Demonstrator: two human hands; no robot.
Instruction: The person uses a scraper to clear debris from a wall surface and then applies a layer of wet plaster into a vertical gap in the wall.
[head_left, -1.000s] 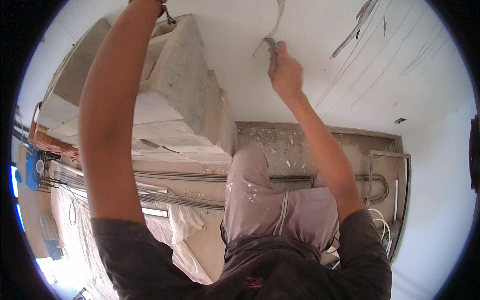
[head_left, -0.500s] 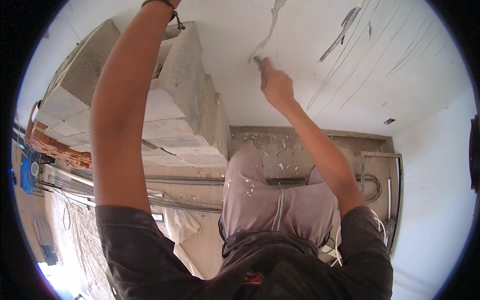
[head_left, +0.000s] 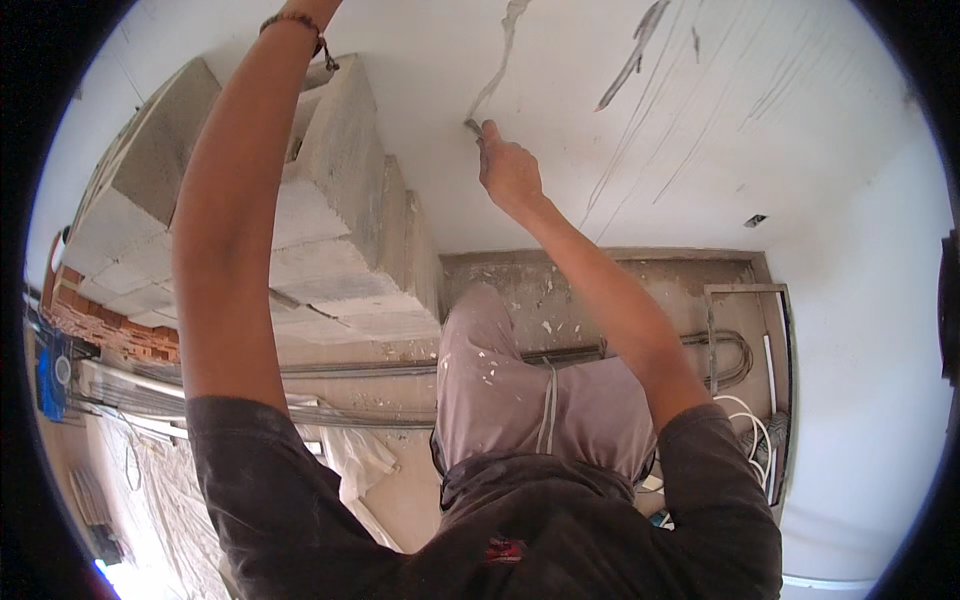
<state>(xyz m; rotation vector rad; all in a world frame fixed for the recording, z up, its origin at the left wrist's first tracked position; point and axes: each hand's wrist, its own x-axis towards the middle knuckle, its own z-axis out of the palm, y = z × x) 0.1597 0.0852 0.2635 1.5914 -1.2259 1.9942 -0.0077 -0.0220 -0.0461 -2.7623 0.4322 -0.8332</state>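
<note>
Head cam: R hand [head_left: 511, 176] grips sm. dark tool [head_left: 473, 127], jutting up-L from it, nr grey streak [head_left: 507, 50].

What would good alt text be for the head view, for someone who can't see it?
A person's right hand holds a narrow grey tool at the lower end of a grey streak on a white wall. The left forearm, wearing a beaded bracelet, reaches up past stacked concrete blocks, its hand out of frame.

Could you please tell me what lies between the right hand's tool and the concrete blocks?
The head view shows bare white wall between the tool and the blocks.
</note>
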